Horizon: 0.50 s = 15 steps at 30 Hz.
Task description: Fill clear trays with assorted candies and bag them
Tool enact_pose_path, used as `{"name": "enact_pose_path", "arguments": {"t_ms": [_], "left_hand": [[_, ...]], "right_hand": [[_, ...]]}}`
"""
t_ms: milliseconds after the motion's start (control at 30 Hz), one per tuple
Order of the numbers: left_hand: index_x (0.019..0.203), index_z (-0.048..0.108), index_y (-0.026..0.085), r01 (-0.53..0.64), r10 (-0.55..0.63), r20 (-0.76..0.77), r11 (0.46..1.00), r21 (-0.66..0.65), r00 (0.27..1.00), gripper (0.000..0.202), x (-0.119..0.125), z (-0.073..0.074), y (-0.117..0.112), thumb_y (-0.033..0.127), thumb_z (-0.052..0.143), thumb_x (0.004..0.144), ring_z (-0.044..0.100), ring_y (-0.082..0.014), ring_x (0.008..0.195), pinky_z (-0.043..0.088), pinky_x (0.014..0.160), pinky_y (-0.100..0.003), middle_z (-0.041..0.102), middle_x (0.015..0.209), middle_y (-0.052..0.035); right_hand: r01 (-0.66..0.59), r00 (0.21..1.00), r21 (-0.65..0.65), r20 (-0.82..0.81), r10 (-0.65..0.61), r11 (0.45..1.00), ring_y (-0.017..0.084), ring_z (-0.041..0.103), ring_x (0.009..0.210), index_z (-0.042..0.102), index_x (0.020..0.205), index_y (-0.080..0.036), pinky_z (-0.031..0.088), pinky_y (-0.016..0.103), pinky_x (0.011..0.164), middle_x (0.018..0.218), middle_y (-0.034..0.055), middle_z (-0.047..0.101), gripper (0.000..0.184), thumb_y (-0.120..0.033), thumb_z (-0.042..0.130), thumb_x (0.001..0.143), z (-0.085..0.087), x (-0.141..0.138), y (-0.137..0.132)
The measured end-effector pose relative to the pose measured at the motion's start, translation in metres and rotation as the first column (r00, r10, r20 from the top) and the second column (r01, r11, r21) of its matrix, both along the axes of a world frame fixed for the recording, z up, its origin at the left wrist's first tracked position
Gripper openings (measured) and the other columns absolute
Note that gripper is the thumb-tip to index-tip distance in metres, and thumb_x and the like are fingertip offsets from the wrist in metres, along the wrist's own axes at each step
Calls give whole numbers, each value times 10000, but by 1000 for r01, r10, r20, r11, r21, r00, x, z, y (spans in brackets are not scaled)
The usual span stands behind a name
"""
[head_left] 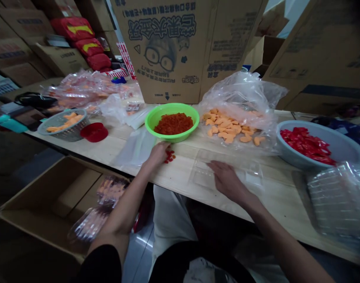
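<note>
My left hand rests on the wooden table just below a green bowl of small red pieces, its fingers curled around a few red pieces. My right hand lies flat, fingers stretched out, on a clear plastic tray in front of me. Behind the tray, orange snack pieces lie on an open clear bag.
A grey-blue basin of red wrapped items stands at right, with stacked clear trays in front. At left are a mesh basket, a red lid and bagged packs. An open carton sits below. Cardboard boxes line the back.
</note>
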<state>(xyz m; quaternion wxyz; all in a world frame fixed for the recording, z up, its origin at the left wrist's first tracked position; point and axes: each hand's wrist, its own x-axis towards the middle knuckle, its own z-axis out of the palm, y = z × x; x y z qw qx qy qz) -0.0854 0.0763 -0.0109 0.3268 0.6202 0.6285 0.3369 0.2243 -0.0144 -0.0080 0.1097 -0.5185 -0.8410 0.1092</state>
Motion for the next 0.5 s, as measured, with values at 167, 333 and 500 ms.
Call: {"name": "enact_pose_path", "arguments": {"t_ms": [167, 333, 500], "left_hand": [[821, 712, 170, 279, -229, -352, 956, 96, 908, 182, -33, -5, 21, 99, 562, 746, 622, -244, 968, 444, 912, -338, 685, 961, -122], [927, 724, 171, 177, -132, -509, 983, 42, 851, 265, -44, -10, 6, 157, 512, 769, 617, -239, 918, 460, 868, -318, 691, 994, -116], [822, 735, 229, 107, -31, -371, 977, 187, 928, 166, -36, -8, 9, 279, 612, 722, 612, -253, 829, 470, 792, -318, 684, 856, -64]], "right_hand": [[-217, 976, -79, 13, 219, 973, 259, 547, 1180, 587, 1335, -189, 390, 377, 993, 1255, 133, 625, 608, -38, 488, 754, 15, -98, 68], [-247, 962, -130, 86, 260, 960, 290, 578, 1157, 621, 1218, -161, 415, 402, 952, 1239, 169, 624, 385, -145, 574, 836, 14, -162, 106], [-213, 971, -182, 70, 229, 960, 254, 621, 1086, 578, 1197, -150, 443, 353, 896, 1177, 118, 686, 381, -316, 621, 857, 17, -164, 124]]}}
